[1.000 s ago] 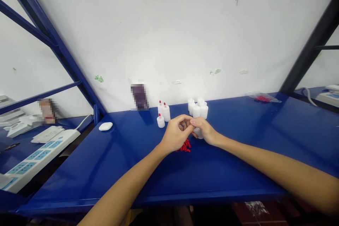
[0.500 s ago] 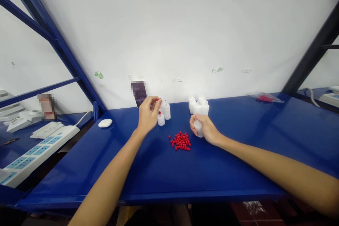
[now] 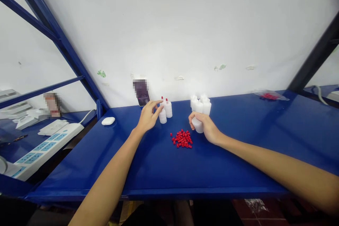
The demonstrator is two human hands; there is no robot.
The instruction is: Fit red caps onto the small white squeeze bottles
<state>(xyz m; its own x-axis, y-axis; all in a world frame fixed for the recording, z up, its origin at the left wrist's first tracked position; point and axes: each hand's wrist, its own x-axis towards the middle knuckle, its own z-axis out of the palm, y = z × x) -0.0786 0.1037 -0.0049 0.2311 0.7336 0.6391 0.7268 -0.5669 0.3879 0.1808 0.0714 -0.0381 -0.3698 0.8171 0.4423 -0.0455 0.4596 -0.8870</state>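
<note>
My left hand point(image 3: 148, 114) is at the small group of white bottles on the left, thumb and fingertips apart. Its thumb tip touches or overlaps the top of the front white bottle point(image 3: 162, 117), hiding that bottle's tip. Just behind stands another white bottle point(image 3: 168, 110) with a red cap point(image 3: 166, 100); a further red tip shows beside it. My right hand point(image 3: 206, 127) is closed around a tilted white bottle point(image 3: 197, 125), its base toward me and its top hidden in the fingers. Between my hands lies a pile of small red caps point(image 3: 182, 139).
Several white bottles point(image 3: 201, 106) stand behind my right hand. A phone point(image 3: 142, 93) leans on the wall; a white earbud case point(image 3: 108, 121) lies left. Far right is a plastic bag point(image 3: 271, 95) with red pieces. A power strip point(image 3: 43, 150) lies beyond the blue frame.
My left thumb and fingers have spread apart, and the hand has come slightly lower, over the front bottle's tip. My right hand keeps its bottle, now tipped more. The view has shifted a little.
</note>
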